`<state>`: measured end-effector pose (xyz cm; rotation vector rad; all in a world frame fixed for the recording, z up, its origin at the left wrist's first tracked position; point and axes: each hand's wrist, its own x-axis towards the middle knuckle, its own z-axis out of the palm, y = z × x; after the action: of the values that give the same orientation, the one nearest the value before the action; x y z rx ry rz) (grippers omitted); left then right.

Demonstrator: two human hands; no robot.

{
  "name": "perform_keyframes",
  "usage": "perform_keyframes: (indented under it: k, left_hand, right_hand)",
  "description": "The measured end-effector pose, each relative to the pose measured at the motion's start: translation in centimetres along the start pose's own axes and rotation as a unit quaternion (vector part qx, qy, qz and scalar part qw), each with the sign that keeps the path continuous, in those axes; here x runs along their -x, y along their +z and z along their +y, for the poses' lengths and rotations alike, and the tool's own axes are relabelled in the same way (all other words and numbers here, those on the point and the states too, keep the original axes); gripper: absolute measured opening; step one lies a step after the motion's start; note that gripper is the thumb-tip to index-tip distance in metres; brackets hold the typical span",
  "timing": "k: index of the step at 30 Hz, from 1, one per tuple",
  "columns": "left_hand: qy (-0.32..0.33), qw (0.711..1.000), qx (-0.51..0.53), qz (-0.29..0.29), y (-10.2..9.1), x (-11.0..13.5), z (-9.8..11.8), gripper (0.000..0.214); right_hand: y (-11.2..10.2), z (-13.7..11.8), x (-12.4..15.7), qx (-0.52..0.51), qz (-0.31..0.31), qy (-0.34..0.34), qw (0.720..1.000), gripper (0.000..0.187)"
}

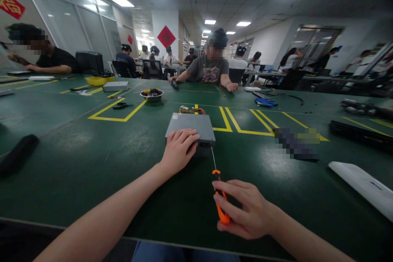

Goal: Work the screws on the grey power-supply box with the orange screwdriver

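Observation:
A grey metal computer power supply [193, 125] sits on the green table in front of me, its power socket facing me and a bundle of coloured wires [192, 110] behind it. My left hand [181, 147] lies over its near left edge, fingers bent across the top, holding it. In my right hand [242, 208] is a screwdriver [221, 204] with an orange and black handle, gripped between fingers and thumb. The thin shaft points away from me, its tip at the lower right corner of the power supply's near face. Whether the tip sits in a screw is too small to tell.
A metal bowl [151, 95] with tools and black pliers [122, 106] lie beyond to the left. Blue gloves [265, 102] and a white device [364, 186] are on the right, a black object [19, 155] on the left. A person [208, 65] sits opposite.

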<state>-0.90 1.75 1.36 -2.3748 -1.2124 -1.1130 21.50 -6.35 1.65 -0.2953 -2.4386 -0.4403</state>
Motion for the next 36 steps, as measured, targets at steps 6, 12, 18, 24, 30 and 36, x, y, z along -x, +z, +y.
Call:
perform_keyframes:
  k: [6,12,18,24,30,36]
  left_hand:
    - [-0.002,1.000,0.000,-0.006,-0.1,0.0,0.1,0.022]
    - [-0.001,1.000,0.001,-0.003,-0.1,0.0,0.1,0.022]
    - [-0.001,1.000,-0.001,-0.003,0.0,-0.1,0.1,0.022]
    - [-0.005,1.000,-0.005,0.001,0.1,-0.1,0.2,0.022]
    - [-0.006,1.000,0.002,-0.006,0.0,-0.1,0.2,0.022]
    - [-0.004,1.000,0.006,-0.005,0.1,-0.1,0.3,0.022]
  right_hand:
    - [0.4,0.1,0.5,-0.020,0.023,0.022,0.999,0.038]
    - [0.1,0.0,-0.2,-0.019,-0.029,0.002,0.999,0.037]
    - [0.5,0.0,0.4,-0.020,0.012,0.020,1.000,0.031]
    - [0.5,0.0,0.3,0.021,-0.029,0.023,0.999,0.035]
    - [0.3,0.2,-0.5,0.031,0.012,0.027,0.999,0.030]
    - [-0.3,0.2,-2.8,0.033,0.015,-0.058,0.998,0.007]
